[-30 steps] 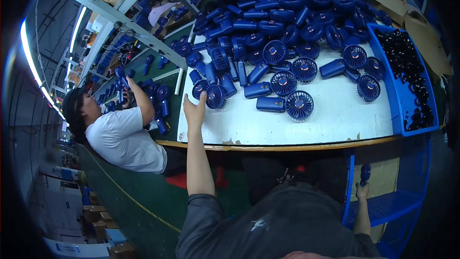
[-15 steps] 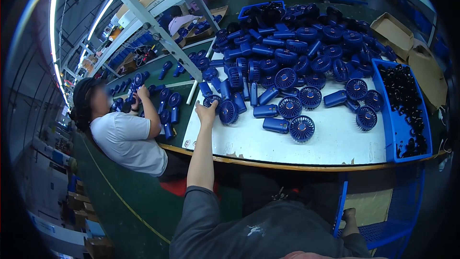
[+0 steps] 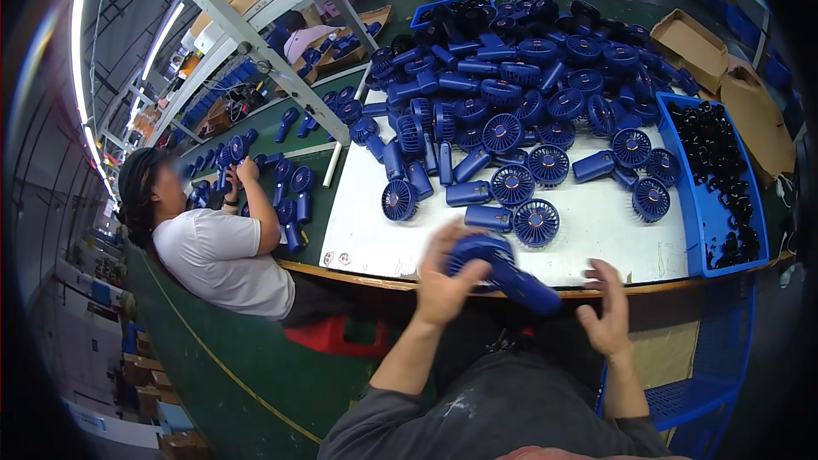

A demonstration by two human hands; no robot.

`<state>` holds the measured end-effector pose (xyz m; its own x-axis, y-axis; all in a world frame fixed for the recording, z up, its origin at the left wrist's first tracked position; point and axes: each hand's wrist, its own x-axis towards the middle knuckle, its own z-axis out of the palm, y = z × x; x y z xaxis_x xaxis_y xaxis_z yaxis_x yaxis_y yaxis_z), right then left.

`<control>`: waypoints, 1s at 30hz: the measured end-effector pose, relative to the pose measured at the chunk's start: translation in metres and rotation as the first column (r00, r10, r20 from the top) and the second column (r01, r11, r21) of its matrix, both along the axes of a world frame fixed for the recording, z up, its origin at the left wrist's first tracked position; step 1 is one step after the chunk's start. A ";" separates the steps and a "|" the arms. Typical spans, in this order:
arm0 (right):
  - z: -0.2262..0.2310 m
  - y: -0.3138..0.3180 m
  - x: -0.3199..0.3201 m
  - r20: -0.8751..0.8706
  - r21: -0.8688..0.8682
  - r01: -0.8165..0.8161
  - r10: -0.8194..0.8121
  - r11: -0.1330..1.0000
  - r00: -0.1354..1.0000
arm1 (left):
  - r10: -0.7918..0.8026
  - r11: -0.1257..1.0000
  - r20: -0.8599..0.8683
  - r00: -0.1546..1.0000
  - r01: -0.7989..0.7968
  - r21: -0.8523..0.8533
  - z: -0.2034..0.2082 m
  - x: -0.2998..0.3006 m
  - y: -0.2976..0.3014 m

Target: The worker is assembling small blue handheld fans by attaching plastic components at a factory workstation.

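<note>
In the head view, the blue hand fan [image 3: 507, 274] is in my left grip [image 3: 443, 285], in front of my body and overlapping the near edge of the white surface [image 3: 613, 243]. Its long axis runs from ten o'clock at the round head to four o'clock at the handle's end, so the handle points toward my right grip [image 3: 608, 315]. Seen from my left grip, the head lies at two o'clock; seen from my right, the handle's end lies between nine and ten, near but apart. My left is the nearer one, already in contact.

My left grip is closed round the head, thumb on the near side and fingers along the far side, the forearm coming up from seven o'clock. My right grip is spread and holds nothing: fingers up toward twelve, thumb toward ten, the gap between them turned to the handle, the forearm rising from five. The held fan is blurred, so I cannot tell which way its face is turned.

Beyond it, at one o'clock, a loose fan [image 3: 536, 222] lies on the surface; the blue bin [image 3: 694, 204] stands at two.
</note>
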<state>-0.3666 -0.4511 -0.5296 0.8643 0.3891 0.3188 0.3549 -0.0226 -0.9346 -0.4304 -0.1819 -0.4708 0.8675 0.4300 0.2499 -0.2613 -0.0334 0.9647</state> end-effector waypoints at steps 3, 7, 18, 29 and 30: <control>-0.006 0.021 -0.003 -0.163 -0.165 -0.406 0.381 0.899 0.910 | -0.182 0.979 -0.049 0.982 0.176 -0.108 -0.016 -0.003 -0.030; -0.005 0.036 -0.033 -0.269 -0.245 -0.333 0.267 0.910 0.925 | -0.272 0.902 -0.178 0.946 0.186 -0.390 -0.041 0.011 -0.036; 0.089 -0.070 0.125 -0.113 -0.740 -0.374 0.445 0.559 0.888 | -0.652 0.460 0.149 0.744 0.543 -0.702 -0.061 -0.002 -0.077; -0.013 -0.214 0.296 0.457 -0.848 0.514 -0.308 0.133 0.834 | -0.648 0.455 0.292 0.703 0.666 -0.591 -0.057 -0.014 -0.044; -0.012 -0.236 0.302 0.460 -0.803 0.548 -0.339 0.234 0.820 | -0.661 0.491 0.235 0.713 0.647 -0.583 -0.055 -0.012 -0.042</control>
<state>-0.0649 -0.6874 -0.5419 0.9747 0.0881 0.2056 0.1245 -0.9773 -0.1716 -0.4427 -0.2244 -0.5262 0.9643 -0.2201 0.1473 0.0525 0.7040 0.7082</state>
